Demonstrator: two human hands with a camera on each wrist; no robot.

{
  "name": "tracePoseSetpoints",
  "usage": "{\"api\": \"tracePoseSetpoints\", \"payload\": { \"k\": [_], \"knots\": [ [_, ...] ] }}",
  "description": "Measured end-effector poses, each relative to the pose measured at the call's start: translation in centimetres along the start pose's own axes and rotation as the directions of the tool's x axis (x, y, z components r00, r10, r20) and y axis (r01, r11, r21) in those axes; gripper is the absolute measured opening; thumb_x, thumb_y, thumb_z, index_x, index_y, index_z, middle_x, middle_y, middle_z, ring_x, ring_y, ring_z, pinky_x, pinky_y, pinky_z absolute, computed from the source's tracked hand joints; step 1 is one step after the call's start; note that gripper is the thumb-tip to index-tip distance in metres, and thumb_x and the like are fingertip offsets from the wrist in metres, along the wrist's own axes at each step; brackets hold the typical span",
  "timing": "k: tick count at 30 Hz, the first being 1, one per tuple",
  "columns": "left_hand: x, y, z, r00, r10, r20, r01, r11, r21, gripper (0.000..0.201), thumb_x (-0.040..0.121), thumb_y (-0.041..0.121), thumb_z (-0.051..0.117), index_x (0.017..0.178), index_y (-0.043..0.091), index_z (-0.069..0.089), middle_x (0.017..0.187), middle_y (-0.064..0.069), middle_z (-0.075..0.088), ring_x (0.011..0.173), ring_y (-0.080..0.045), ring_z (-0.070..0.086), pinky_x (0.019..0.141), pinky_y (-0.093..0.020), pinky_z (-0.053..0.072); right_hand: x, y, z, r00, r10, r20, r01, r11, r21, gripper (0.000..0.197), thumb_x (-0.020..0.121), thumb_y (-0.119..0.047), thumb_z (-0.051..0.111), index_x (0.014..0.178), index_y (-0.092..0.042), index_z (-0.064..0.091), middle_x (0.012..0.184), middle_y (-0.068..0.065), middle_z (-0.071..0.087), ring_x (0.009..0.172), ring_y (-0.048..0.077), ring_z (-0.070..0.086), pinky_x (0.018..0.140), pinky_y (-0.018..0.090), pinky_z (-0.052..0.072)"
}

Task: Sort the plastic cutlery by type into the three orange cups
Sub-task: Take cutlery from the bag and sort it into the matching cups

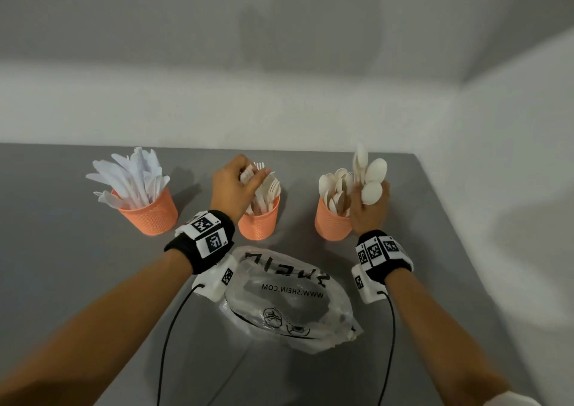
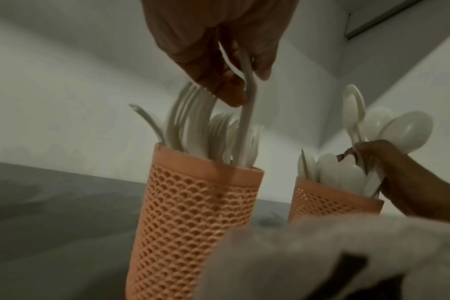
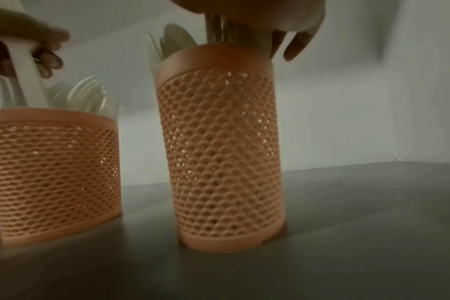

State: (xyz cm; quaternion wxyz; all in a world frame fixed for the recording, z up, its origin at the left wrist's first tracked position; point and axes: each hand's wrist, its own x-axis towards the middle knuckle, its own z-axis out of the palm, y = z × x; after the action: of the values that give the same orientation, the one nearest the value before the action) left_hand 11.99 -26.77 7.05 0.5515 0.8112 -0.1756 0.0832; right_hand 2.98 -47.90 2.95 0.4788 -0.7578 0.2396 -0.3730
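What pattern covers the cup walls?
A scale-like perforated mesh on the middle cup, clearest in the left wrist view.

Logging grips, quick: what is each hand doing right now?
Left hand: grips forks above the middle cup.
Right hand: grips a bunch of spoons at the right cup.
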Motion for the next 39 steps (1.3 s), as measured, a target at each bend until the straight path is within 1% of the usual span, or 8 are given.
{"api": "tracePoseSetpoints", "payload": {
  "k": [3, 10, 17, 23, 26, 32, 36, 39],
  "knots": [
    [0.1, -0.3, 0.3, 0.996, 0.048, 0.076, -0.058, 0.991, 0.124, 0.018, 0.082, 0.019, 0.067, 0.075, 0.013, 0.052, 0.064, 0.004, 0.051, 0.055, -0.002, 0.045, 0.052, -0.008, 0.034, -0.1, 0.2, -0.8, 0.996, 0.069, 0.048, -0.071, 0.997, 0.032, 0.042, 0.075, -0.047, 0.06, 0.097, -0.014, 0.047, 0.094, 0.013, 0.059, 0.083, 0.024, 0.06, 0.074, 0.04, 0.052],
    [-0.4, -0.7, 1.0, 0.953, 0.169, 0.251, -0.26, 0.881, 0.394, 0.013, 0.085, 0.016, 0.063, 0.086, 0.004, 0.059, 0.084, -0.012, 0.061, 0.074, -0.023, 0.052, 0.062, -0.029, 0.037, 0.7, -1.7, -1.7, 0.998, -0.05, 0.04, 0.048, 0.998, 0.043, 0.048, 0.073, -0.013, 0.074, 0.115, -0.011, 0.051, 0.092, -0.01, 0.06, 0.079, -0.012, 0.056, 0.071, 0.007, 0.044],
    [-0.5, -0.5, 1.1, 0.907, 0.271, 0.322, -0.42, 0.632, 0.652, 0.019, 0.077, 0.025, 0.066, 0.085, 0.008, 0.064, 0.091, -0.014, 0.063, 0.08, -0.034, 0.059, 0.067, -0.037, 0.046, 1.9, -3.0, -2.0, 0.928, -0.294, 0.23, 0.327, 0.937, -0.12, 0.063, 0.075, -0.019, 0.066, 0.133, -0.014, 0.044, 0.139, 0.0, 0.042, 0.124, 0.016, 0.044, 0.101, 0.026, 0.037],
    [-0.8, -1.2, 0.9, 0.955, -0.007, 0.298, -0.184, 0.772, 0.608, 0.072, 0.086, 0.048, 0.01, 0.129, 0.005, 0.048, 0.135, -0.023, 0.046, 0.123, -0.04, 0.044, 0.099, -0.051, 0.04, 3.7, -3.2, -0.7, 0.681, -0.439, 0.586, 0.694, 0.644, -0.323, 0.059, 0.076, -0.013, 0.052, 0.135, -0.009, 0.045, 0.148, 0.023, 0.032, 0.132, 0.039, 0.038, 0.105, 0.05, 0.035],
    [-0.6, -1.2, 1.2, 0.948, -0.025, 0.317, -0.193, 0.746, 0.638, 0.08, 0.083, 0.055, 0.002, 0.136, 0.008, 0.04, 0.141, -0.018, 0.041, 0.131, -0.036, 0.037, 0.107, -0.048, 0.032, 3.8, -3.3, -0.4, 0.622, -0.393, 0.677, 0.714, 0.639, -0.286, 0.055, 0.079, -0.003, 0.044, 0.133, -0.008, 0.049, 0.145, 0.016, 0.041, 0.134, 0.034, 0.039, 0.109, 0.05, 0.026],
    [-0.1, -1.5, 1.3, 0.934, -0.054, 0.352, -0.211, 0.711, 0.67, 0.084, 0.08, 0.057, 0.002, 0.133, 0.007, 0.043, 0.131, -0.016, 0.052, 0.118, -0.036, 0.047, 0.099, -0.046, 0.039, 4.0, -3.4, -1.0, 0.794, -0.514, 0.325, 0.602, 0.741, -0.298, 0.018, 0.083, -0.021, 0.053, 0.081, -0.007, 0.064, 0.08, 0.006, 0.064, 0.074, 0.017, 0.057, 0.072, 0.022, 0.042],
    [-0.4, -1.7, 0.7, 0.971, -0.034, 0.237, -0.122, 0.78, 0.614, 0.058, 0.092, 0.044, 0.025, 0.119, 0.003, 0.055, 0.121, -0.024, 0.053, 0.106, -0.041, 0.052, 0.089, -0.046, 0.043, 3.3, -2.0, -2.1, 0.917, -0.366, 0.159, 0.399, 0.862, -0.313, 0.024, 0.079, -0.027, 0.055, 0.071, -0.004, 0.058, 0.074, 0.009, 0.06, 0.064, 0.018, 0.054, 0.062, 0.019, 0.036],
    [-0.6, -1.8, 0.8, 0.973, -0.03, 0.229, -0.113, 0.802, 0.586, 0.073, 0.086, 0.048, 0.011, 0.12, -0.002, 0.054, 0.122, -0.025, 0.053, 0.11, -0.041, 0.051, 0.096, -0.046, 0.039, 2.9, -2.1, -2.2, 0.944, -0.241, 0.225, 0.311, 0.878, -0.364, 0.02, 0.085, -0.021, 0.056, 0.091, -0.004, 0.064, 0.093, 0.009, 0.065, 0.082, 0.023, 0.061, 0.074, 0.023, 0.043]
  ]
}}
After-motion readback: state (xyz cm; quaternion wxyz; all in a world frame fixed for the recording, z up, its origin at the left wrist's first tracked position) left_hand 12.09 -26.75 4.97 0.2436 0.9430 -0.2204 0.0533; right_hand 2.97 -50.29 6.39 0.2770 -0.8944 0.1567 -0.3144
